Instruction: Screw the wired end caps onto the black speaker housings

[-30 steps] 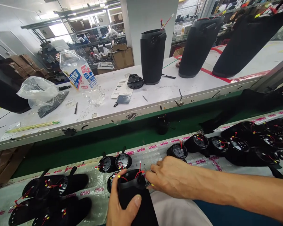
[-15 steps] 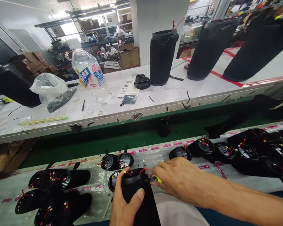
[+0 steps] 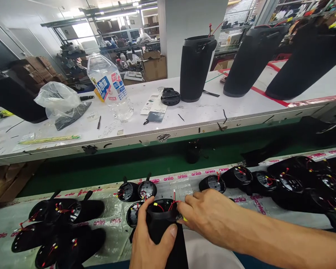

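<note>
My left hand (image 3: 152,243) is wrapped round the upper part of a black fabric-covered cylinder (image 3: 164,226), its thumb on the near side. Red wires with a yellow and a white connector stick out of the cylinder's open top. My right hand (image 3: 203,211) is closed on a small tool (image 3: 182,218) with a yellow part, whose tip is at the cylinder's right rim. Most of that tool is hidden by the fingers. The lower end of the cylinder runs out of the frame.
Similar black cylinders (image 3: 85,211) with red wires lie on a plastic-covered surface (image 3: 114,239) at left and right. Ahead, a white table (image 3: 134,130) holds a clear bottle (image 3: 109,87), a plastic bag (image 3: 57,99), a black round part (image 3: 170,96) and upright cylinders (image 3: 196,69).
My right hand has moved slightly left and down, and the tool now sits against the cylinder's rim. The cylinder's open top shows more. The camera view has shifted slightly.
</note>
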The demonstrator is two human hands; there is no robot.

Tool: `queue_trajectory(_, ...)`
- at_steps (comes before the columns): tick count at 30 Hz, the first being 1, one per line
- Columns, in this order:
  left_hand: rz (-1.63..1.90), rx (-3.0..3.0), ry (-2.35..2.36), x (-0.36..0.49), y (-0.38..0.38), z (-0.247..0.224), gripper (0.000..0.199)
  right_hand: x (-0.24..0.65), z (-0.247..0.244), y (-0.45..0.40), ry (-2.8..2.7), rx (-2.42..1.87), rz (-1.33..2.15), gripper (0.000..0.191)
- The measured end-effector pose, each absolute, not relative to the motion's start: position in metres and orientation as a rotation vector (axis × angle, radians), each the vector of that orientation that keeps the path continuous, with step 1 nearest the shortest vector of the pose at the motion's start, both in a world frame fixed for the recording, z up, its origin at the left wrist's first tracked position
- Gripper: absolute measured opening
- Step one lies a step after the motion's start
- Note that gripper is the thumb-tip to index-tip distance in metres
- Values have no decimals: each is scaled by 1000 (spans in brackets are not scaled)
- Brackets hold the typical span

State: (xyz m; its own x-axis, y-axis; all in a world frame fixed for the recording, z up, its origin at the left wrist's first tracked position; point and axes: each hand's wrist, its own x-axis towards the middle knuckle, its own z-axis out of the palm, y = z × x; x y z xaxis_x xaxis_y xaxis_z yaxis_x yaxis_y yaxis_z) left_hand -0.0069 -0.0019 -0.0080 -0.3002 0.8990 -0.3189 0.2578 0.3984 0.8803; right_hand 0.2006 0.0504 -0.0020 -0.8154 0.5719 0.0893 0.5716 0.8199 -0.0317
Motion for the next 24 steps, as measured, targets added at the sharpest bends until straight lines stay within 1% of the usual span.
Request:
queue_trajectory(4, 902, 1045, 1817, -5, -4, -7, 78, 204, -6, 45, -2905, -929, -22, 10)
queue_trajectory(7, 867, 1101, 1858, -3, -4, -7, 79, 206, -5, 45, -2994, -837, -48, 18)
queue_trajectory(10, 861, 1122, 1866, -3, -3, -10, 80, 205, -1, 48, -3039, -780, -34, 22)
queue_trajectory(14, 951, 1024, 1743, -7, -1, -17, 74, 203, 9, 57, -2926, -907, 207, 9)
queue_trajectory(16, 996, 983, 1694, -10, -1, -21, 74, 203, 13, 61, -2825, -1004, 295, 17)
queue_trajectory(20, 966, 996, 1689, -14, -3, -20, 74, 201, 16, 62, -2857, -1047, 127, 25)
queue_trajectory(24, 919, 1033, 1720, -10, -3, -13, 73, 196, 17, 59, -2979, -860, -55, 24)
